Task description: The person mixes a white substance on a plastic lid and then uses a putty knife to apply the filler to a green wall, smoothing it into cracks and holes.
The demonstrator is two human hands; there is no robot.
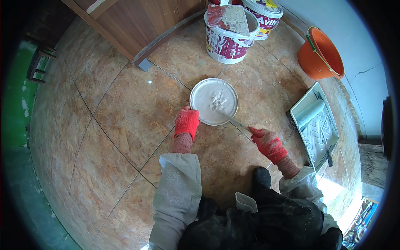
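A round white tub (192,103) stands on the tiles in front of me, seen from above, with thick white paste (208,98) inside its rim. The paste is lumpy near the middle. My left hand (186,121), in a red work glove, is closed on the near left rim. In its matching red glove, my right hand (267,143) grips a thin, stick-like tool (238,122). This tool slants over the near right rim, its far end in the paste. What that end looks like is hidden.
White and purple buckets, one nearer (227,52) and one behind (262,18), stand at the back by a wooden panel (154,25). To the right are an orange bucket (312,58) and a paint tray (310,143) with a roller (310,114). My dark shoe (261,177) is near.
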